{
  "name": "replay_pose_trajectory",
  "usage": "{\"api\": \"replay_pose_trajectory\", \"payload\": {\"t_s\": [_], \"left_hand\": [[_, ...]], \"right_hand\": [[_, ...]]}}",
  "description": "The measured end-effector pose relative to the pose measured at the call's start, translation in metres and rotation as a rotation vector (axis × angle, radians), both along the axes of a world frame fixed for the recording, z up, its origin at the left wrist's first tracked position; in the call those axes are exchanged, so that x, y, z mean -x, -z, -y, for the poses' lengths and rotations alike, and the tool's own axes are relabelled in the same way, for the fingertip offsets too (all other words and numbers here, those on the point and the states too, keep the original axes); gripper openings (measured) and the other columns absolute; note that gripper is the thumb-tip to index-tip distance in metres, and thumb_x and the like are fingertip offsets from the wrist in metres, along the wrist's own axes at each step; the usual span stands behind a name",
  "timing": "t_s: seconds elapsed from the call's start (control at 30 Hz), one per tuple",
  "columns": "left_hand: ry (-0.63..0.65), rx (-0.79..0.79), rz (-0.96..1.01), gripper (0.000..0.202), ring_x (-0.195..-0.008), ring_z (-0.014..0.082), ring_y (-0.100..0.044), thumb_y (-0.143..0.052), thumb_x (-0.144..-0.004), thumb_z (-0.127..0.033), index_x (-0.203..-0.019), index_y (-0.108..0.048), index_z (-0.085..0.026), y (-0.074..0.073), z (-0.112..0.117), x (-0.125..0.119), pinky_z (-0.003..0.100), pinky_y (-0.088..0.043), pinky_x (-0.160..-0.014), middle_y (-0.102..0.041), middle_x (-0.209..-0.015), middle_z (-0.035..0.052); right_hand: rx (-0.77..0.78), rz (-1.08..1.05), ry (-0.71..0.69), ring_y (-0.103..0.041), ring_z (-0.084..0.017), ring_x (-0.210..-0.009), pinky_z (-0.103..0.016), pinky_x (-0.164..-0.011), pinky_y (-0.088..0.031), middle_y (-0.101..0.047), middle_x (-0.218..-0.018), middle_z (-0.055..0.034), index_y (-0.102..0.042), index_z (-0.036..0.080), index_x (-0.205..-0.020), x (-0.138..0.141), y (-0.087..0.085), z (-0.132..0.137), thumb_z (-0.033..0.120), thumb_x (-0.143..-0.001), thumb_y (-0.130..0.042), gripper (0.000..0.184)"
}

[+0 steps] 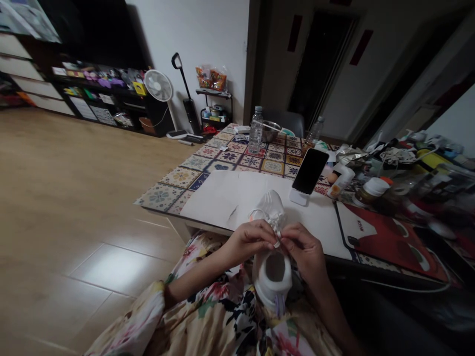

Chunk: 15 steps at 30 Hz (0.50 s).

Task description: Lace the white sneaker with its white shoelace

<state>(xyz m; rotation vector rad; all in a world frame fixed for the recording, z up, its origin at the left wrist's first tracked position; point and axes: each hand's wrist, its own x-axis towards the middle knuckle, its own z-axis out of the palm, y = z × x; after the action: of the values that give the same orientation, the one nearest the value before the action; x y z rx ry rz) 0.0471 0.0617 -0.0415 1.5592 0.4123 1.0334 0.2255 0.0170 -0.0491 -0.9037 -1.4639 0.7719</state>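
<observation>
One white shoe (264, 287) sits at lower centre, two clear bottles (256, 132) above centre, and the left hand (254, 236) and right hand (307, 251) angle inward, fingers of both pinched on the lace (277, 243)

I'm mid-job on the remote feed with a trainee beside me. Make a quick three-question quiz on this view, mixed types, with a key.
1. Multiple choice: Where on the white shoe do the fingertips of the left hand and right hand come close together?
A) At the back of the heel
B) Between the toe and the ankle opening
C) Under the sole

2. True or false: The dark-screened phone is propped at a tilt on a white stand.

3. Fill in the blank: In the picture, the white fan is to the ____ of the nearer clear bottle.

Key: 1. B; 2. True; 3. left
</observation>
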Motion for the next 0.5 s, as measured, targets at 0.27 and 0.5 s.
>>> {"api": "replay_pose_trajectory", "payload": {"t_s": [0.27, 0.5], "left_hand": [[-0.053, 0.139, 0.016, 0.035, -0.071, 0.0139, -0.060, -0.085, -0.066, -0.043, -0.080, -0.072, -0.014, 0.002, 0.004, -0.005, 0.025, -0.049, -0.069, -0.066, -0.075, 0.0030], [-0.144, 0.059, -0.013, 0.040, -0.064, 0.0116, -0.053, -0.078, -0.073, -0.050, -0.075, -0.066, -0.012, 0.002, 0.010, -0.007, 0.022, -0.041, -0.059, -0.061, -0.069, 0.0024]], "right_hand": [[-0.116, 0.281, 0.043, -0.064, -0.015, -0.071, -0.024, -0.066, -0.051, -0.068, -0.079, -0.0001, -0.067, 0.024, -0.091, 0.001, -0.008, 0.011, 0.019, -0.089, -0.061, 0.008], [-0.088, 0.290, 0.080, -0.065, -0.014, -0.076, -0.022, -0.071, -0.052, -0.069, -0.082, 0.0011, -0.063, 0.023, -0.091, 0.001, -0.007, 0.014, 0.020, -0.087, -0.063, 0.005]]}}
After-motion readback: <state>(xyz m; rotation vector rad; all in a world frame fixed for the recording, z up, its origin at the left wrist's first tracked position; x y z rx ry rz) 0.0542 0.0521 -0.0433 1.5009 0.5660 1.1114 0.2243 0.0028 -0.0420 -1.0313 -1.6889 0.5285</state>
